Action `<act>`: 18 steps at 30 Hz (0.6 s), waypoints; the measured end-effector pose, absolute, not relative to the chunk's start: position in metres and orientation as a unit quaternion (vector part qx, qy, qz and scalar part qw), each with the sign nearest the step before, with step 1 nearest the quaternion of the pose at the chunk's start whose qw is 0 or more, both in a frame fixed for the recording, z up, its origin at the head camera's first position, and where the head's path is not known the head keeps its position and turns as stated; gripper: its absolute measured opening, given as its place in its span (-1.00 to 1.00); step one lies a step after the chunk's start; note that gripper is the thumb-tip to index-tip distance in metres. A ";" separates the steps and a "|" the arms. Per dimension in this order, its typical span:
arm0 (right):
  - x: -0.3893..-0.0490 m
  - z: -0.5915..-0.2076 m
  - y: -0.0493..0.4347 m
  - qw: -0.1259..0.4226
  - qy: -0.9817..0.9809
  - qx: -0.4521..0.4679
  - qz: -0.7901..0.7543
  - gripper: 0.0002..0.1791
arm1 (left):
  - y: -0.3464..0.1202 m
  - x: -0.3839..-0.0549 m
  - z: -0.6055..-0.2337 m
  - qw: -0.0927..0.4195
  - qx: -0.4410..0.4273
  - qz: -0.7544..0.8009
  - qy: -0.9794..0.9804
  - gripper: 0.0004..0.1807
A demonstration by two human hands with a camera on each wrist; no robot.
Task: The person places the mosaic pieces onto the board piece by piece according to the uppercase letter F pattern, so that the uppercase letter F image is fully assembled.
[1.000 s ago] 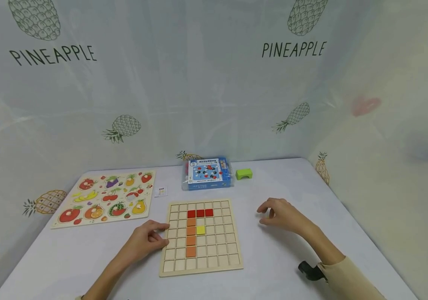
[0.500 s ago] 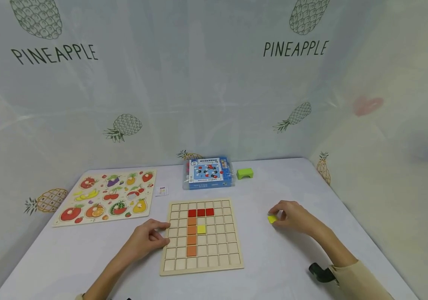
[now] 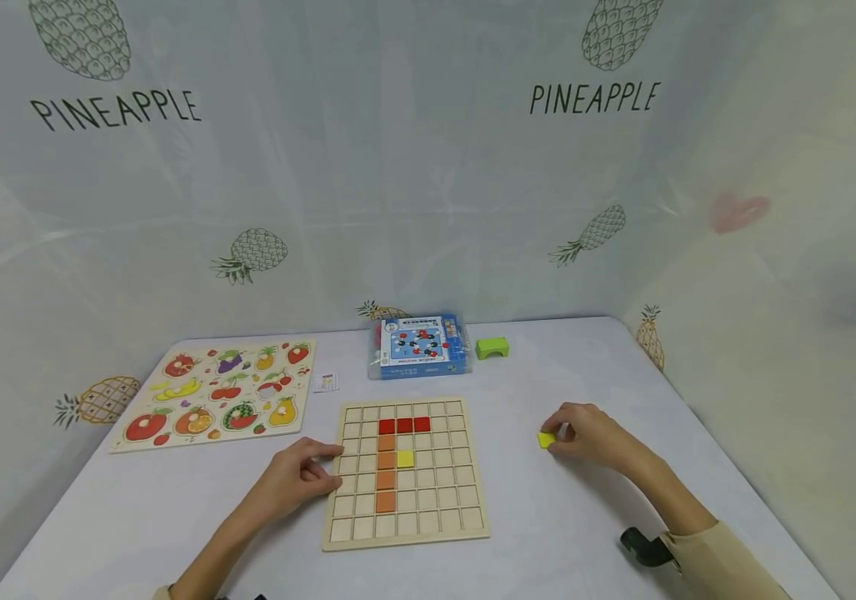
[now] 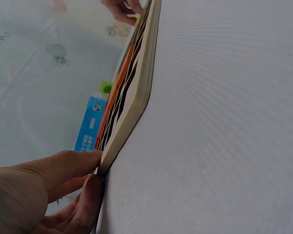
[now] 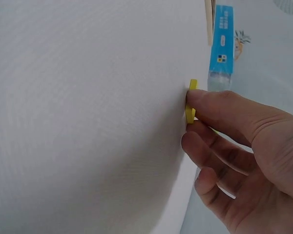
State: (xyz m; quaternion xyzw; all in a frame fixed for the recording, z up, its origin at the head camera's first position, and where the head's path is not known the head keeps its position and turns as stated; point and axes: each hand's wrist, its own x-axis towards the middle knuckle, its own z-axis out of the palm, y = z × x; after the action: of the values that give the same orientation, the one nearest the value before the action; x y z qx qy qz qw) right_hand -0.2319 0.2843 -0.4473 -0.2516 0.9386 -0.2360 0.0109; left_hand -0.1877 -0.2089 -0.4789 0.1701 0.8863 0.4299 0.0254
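Note:
A wooden grid board (image 3: 443, 521) lies on the table with a red row of tiles (image 3: 405, 425), a column of orange tiles (image 3: 386, 480) and one yellow tile (image 3: 405, 459) in its cells. My left hand (image 3: 288, 479) rests at the board's left edge, thumb and forefinger touching the rim; the left wrist view shows the fingertips against the board (image 4: 141, 92). To the right of the board, my right hand (image 3: 585, 435) pinches a second yellow square tile (image 3: 546, 440) between thumb and forefinger. In the right wrist view this tile (image 5: 191, 109) is just at the table surface, partly covered by the thumb.
A fruit puzzle board (image 3: 206, 437) lies at the back left, with a small printed card (image 3: 326, 382) beside it. Behind the grid board stand a blue boxed set (image 3: 418, 350) and a green arch block (image 3: 492, 347). A patterned curtain (image 3: 412, 167) surrounds the table.
My right hand moved slightly right, and a yellow tile came into view at its fingertips; it has stayed nearly in place since. The left hand keeps its position on the board's edge.

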 end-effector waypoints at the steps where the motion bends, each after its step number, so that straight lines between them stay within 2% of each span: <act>1: -0.232 -0.448 0.284 0.008 0.940 -0.249 -0.234 -0.78 | -0.209 -0.188 -0.479 0.025 0.170 0.430 0.886 -0.51; 18: -0.232 -0.445 0.275 -0.009 0.944 -0.250 -0.216 -0.78 | -0.208 -0.189 -0.480 0.022 0.169 0.429 0.887 -0.52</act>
State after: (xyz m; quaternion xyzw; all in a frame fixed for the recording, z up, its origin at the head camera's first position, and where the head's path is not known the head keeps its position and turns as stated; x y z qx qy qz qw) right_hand -0.2325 0.2749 -0.4454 -0.2502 0.9437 -0.2164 -0.0085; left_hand -0.1888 -0.2084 -0.4801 0.1694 0.8870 0.4290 0.0225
